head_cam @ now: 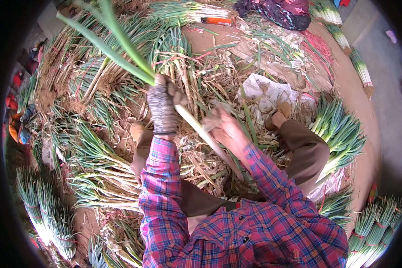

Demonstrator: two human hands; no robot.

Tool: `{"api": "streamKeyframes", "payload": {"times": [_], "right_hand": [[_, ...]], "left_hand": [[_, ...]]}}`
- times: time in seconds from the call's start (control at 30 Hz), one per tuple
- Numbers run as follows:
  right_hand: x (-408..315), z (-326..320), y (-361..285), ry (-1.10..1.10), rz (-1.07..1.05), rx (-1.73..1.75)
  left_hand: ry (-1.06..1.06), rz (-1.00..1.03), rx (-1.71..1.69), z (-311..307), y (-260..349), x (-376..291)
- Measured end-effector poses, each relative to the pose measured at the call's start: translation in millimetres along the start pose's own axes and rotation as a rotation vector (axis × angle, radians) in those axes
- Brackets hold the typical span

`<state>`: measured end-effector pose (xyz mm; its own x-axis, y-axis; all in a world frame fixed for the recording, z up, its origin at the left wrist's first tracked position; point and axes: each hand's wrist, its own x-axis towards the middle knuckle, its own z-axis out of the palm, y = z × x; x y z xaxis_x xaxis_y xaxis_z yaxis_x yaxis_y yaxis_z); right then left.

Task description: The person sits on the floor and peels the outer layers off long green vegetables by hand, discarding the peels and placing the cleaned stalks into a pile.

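Observation:
My left hand [163, 107], in a grey knit glove, grips a long green onion [191, 117] around its upper stalk. Two or more green leaves rise from the fist toward the upper left, while the white shank slants down to the right. Close against that shank is my right hand [225, 129], its fingers bent and blurred; whether they pinch the stalk is hard to tell. A pale strip [229, 160] trails below the right hand, toward my lap. Dry husks and trimmed leaves [201, 160] cover the ground between my legs.
Untrimmed green onions [110, 174] lie at my left, with more rooty bundles [97, 77] beyond. Cleaned onions [338, 134] rest by my right knee. Tied bundles [375, 231] stand at lower right. A white plastic sheet [268, 92] and red twine [318, 47] lie ahead.

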<state>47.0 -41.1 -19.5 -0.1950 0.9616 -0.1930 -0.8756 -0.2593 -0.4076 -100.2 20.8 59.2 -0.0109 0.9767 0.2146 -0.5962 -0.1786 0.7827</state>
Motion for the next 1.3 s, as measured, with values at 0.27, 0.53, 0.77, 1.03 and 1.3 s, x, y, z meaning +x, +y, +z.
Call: {"api": "streamKeyframes", "payload": {"times": [0.27,0.53,0.77,1.03,1.3], "right_hand": [[-122,-97,-59,-0.157,-0.208,-2.267],[-133,-218,-80,0.185,0.959,-2.695],[-144,-245,-93,0.450,1.148,-2.537],[-107,-133,-82,0.010,0.354,-1.894],[-96,39,-16,-0.132,-0.680,-1.587]], "left_hand": [[0.368,0.215,0.111,-54,67,54],[0.584,0.176,0.179,-139,85,98],[0.759,0.380,0.304,-179,152,74],[0.666,0.335,0.301,-191,192,56],[-0.030,0.405,0.476,48,151,43]]}}
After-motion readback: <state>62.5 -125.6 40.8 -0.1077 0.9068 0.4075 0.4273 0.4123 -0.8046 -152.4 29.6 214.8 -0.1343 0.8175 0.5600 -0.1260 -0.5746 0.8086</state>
